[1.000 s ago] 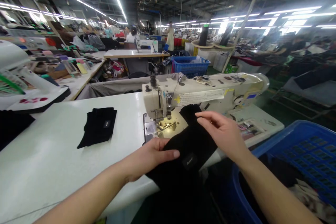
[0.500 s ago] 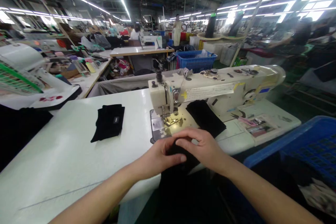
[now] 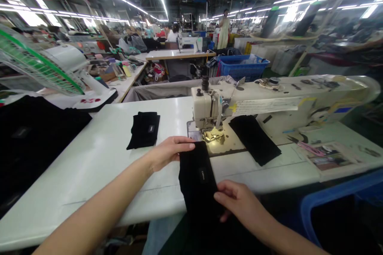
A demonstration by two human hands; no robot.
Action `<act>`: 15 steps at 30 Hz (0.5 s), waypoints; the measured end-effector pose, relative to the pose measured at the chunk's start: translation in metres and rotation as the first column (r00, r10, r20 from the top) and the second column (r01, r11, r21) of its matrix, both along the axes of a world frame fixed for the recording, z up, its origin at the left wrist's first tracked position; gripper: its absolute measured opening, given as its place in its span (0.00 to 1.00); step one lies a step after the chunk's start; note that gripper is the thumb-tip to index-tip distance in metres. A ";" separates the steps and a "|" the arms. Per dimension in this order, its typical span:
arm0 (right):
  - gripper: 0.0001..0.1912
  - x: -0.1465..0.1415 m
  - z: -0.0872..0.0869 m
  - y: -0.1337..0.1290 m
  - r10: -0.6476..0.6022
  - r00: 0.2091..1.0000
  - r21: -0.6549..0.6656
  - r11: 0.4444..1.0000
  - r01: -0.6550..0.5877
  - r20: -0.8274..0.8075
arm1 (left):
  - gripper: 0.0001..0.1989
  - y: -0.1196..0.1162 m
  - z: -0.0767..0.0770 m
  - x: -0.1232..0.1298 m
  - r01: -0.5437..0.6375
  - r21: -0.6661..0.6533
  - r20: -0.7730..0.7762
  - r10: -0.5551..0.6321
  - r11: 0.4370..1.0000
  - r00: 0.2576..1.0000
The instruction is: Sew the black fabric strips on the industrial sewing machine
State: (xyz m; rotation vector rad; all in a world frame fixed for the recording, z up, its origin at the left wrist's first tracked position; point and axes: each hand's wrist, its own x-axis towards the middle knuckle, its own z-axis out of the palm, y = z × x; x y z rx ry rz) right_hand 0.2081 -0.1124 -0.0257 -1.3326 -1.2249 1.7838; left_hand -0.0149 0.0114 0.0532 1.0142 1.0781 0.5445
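A black fabric piece (image 3: 196,185) with a small dark label (image 3: 204,175) hangs over the front edge of the white sewing table. My left hand (image 3: 172,152) grips its upper left corner, close to the needle area. Lower down, my right hand (image 3: 236,201) pinches the right edge. Just behind the fabric stands the sewing machine (image 3: 206,107), its lamp lighting the presser foot (image 3: 214,137). A black labelled stack (image 3: 145,129) lies to the left on the table. Another black stack of fabric (image 3: 255,139) rests under the machine arm.
Scissors with pink handles (image 3: 312,149) lie at the right. A blue basket (image 3: 308,211) stands at lower right, another blue basket (image 3: 242,67) behind the machine. At the left are a fan (image 3: 64,53) and a heap of black cloth (image 3: 32,143). A person (image 3: 223,32) stands far back.
My hands have moved apart, and the fabric once bunched between them is now spread out with its label showing. The view has turned left, shifting everything to the right.
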 end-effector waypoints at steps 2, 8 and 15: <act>0.25 0.000 0.001 0.002 0.015 1.000 -0.008 1.000 -0.015 0.010 | 0.17 0.014 0.005 -0.003 0.128 0.037 -0.108 -0.123 0.991 0.986; 0.27 -0.001 0.001 0.000 0.045 0.997 -0.074 0.996 -0.041 0.057 | 0.13 0.034 0.015 0.003 0.412 0.218 -0.282 -0.347 0.885 0.895; 0.28 0.003 -0.002 -0.003 0.020 0.997 -0.076 0.997 -0.014 0.074 | 0.13 0.027 0.012 0.005 0.447 0.239 -0.248 -0.391 0.862 0.886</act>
